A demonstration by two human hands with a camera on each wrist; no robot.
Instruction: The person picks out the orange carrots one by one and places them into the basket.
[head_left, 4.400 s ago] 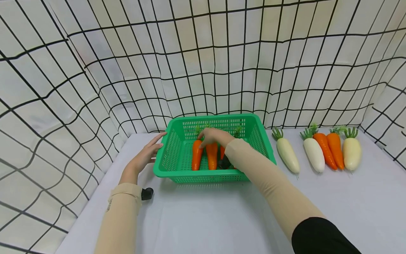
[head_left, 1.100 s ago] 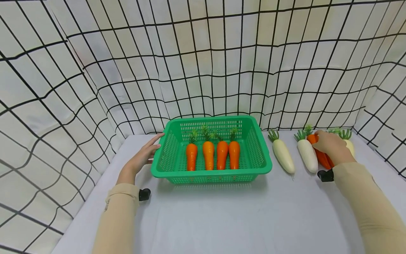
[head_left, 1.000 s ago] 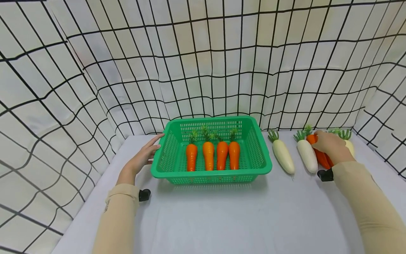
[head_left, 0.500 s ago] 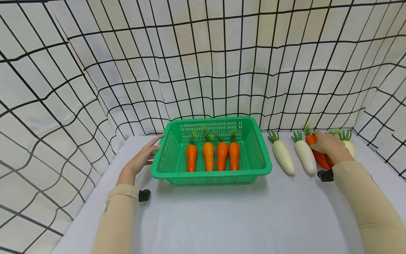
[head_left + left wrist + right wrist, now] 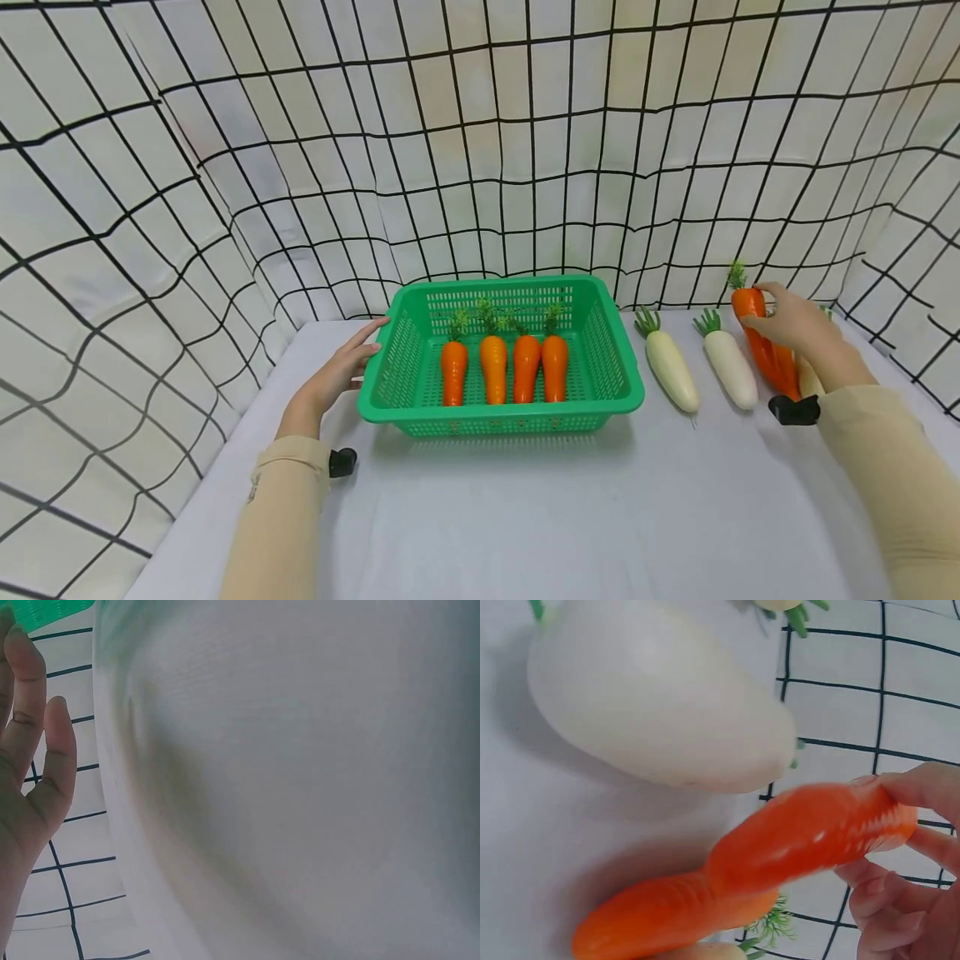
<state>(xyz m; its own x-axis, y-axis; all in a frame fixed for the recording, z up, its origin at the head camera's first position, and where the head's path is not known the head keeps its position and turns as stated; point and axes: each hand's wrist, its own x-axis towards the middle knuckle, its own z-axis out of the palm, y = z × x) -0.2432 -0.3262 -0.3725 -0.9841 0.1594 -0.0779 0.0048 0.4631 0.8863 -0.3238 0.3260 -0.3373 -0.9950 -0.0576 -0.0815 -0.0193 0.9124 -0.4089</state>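
Observation:
At the far right in the head view, my right hand [image 5: 802, 323] pinches a carrot [image 5: 752, 310] near its leafy top, and that end is tilted up from the table. The right wrist view shows this carrot [image 5: 802, 836] between thumb and fingers, its body overlapping a second carrot [image 5: 660, 915] below. My left hand [image 5: 335, 373] lies with straight fingers at the left rim of the green basket [image 5: 498, 413]. In the left wrist view the fingers of the left hand [image 5: 34, 750] appear beside a corner of the basket. Several carrots [image 5: 493, 367] lie side by side in the basket.
Two white radishes, one [image 5: 670, 369] nearer the basket and one [image 5: 730, 367] beside the carrots, lie right of the basket. A third radish [image 5: 808, 379] is partly hidden behind the right hand. Black wire mesh [image 5: 517, 150] over white cloth rises behind the table and at both sides.
The right hand has gone from the basket to the vegetables at the right, then raised the top of a carrot there. The left hand has stayed at the basket's rim.

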